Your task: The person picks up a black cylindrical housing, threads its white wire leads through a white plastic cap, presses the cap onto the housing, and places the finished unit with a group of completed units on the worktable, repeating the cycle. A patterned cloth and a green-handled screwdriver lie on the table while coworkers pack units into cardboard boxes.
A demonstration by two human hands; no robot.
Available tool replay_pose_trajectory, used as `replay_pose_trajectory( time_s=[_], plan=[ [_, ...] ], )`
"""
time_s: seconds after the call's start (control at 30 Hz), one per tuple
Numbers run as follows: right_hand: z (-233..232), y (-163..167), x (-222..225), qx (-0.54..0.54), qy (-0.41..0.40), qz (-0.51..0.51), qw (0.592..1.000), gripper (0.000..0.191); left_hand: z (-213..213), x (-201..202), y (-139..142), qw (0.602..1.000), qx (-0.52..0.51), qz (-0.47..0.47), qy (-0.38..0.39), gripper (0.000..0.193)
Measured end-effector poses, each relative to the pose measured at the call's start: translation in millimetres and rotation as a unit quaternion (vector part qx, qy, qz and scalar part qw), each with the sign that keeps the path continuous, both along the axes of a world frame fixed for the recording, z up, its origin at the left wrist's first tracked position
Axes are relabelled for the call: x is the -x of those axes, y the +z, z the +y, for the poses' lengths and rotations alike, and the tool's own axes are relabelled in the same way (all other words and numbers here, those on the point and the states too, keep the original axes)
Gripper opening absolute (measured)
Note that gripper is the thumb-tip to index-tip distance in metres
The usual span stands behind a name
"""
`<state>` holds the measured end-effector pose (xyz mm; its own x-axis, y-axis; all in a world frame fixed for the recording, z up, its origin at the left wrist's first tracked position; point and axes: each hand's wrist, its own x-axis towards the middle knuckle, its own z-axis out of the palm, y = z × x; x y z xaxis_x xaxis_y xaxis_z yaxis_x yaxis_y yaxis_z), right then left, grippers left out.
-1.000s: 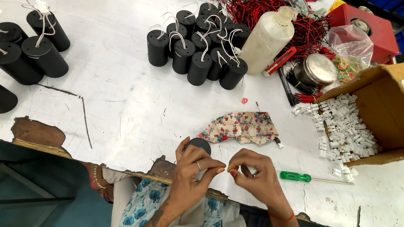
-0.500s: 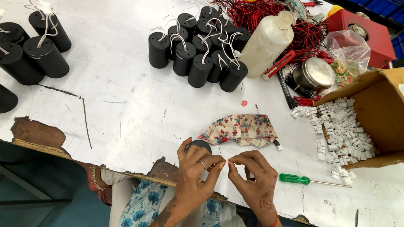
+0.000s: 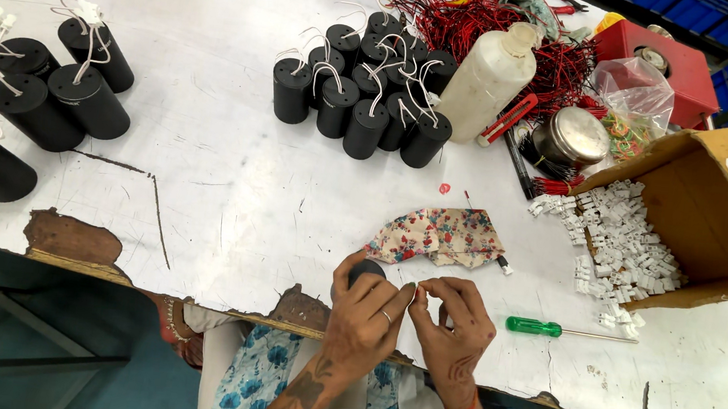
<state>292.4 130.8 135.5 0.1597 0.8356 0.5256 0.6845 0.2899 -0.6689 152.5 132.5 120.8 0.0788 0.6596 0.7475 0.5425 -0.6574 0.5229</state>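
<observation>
At the table's near edge my left hand point(image 3: 368, 307) wraps around a black cylinder point(image 3: 363, 271), of which only the top shows. My right hand point(image 3: 455, 325) is pressed against it, fingertips pinching something small at the cylinder's wires; the piece itself is too small to make out. A flowered cloth point(image 3: 443, 237) lies just beyond both hands. A green-handled screwdriver point(image 3: 549, 329) rests to the right of my right hand.
A cluster of black cylinders with white wires point(image 3: 364, 96) stands mid-table, more lie at the left point(image 3: 50, 99). A tipped cardboard box point(image 3: 723, 215) spills white connectors point(image 3: 626, 246). A white plastic bottle point(image 3: 485, 80), red wires point(image 3: 491, 24), a steel tin point(image 3: 571, 136) and a red box point(image 3: 660, 51) crowd the back right.
My right hand has drawn in closer to the left hand at the cylinder. The view shifted slightly; nothing else on the table moved.
</observation>
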Motion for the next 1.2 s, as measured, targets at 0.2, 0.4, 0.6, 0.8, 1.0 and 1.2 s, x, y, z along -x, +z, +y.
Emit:
replay_pose_trajectory(
  time_s=[0.2, 0.4, 0.6, 0.8, 1.0, 1.2],
  plan=[
    [11, 5, -36, 0.135, 0.166, 0.175, 0.961, 0.009, 5, -3, 5, 0.992, 0.057, -0.112, -0.008, 0.011],
    [24, -4, -56, 0.216, 0.232, 0.238, 0.918, 0.01, 9, -4, 5, 0.992, 0.057, -0.115, -0.019, 0.008],
    [31, -10, -60, 0.243, 0.239, 0.255, 0.905, 0.006, 8, -3, 3, 0.991, 0.064, -0.112, -0.025, 0.007],
    [34, -17, -60, 0.203, 0.29, 0.252, 0.9, 0.007, 8, -3, 3, 0.99, 0.071, -0.116, -0.031, 0.006],
    [33, -15, -57, 0.176, 0.289, 0.222, 0.914, 0.004, 6, -4, 3, 0.99, 0.069, -0.119, -0.019, 0.006],
    [30, -16, -52, 0.159, 0.282, 0.21, 0.922, 0.008, 6, -4, 3, 0.99, 0.07, -0.123, -0.02, 0.006]
  ],
)
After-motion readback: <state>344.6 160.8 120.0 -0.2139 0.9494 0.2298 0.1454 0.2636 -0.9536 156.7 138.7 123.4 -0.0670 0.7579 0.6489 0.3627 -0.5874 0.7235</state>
